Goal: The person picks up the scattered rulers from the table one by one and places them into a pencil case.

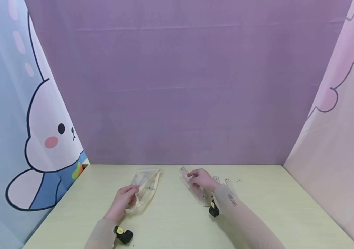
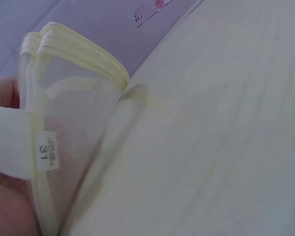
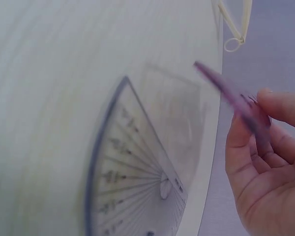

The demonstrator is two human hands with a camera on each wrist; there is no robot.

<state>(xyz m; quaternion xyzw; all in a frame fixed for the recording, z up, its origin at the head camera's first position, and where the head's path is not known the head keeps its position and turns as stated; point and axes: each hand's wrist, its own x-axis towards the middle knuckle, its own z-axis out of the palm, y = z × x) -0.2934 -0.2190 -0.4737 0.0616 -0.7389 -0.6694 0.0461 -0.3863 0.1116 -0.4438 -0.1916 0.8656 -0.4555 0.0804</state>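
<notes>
My left hand grips the edge of a see-through zip pouch with cream trim, its mouth spread apart. In the left wrist view the pouch shows a small white tag with the number 31. My right hand pinches a clear ruler between thumb and fingers, raised over the table. Seen nearly edge-on in the right wrist view, that ruler looks pinkish purple and blurred. A transparent protractor lies on the table below the right hand, partly hidden by the arm in the head view.
Other clear measuring pieces lie beyond the right forearm, partly covered by it. A small dark mark shows on the pale tabletop. A purple backdrop rises at the table's far edge, with printed curtains on both sides.
</notes>
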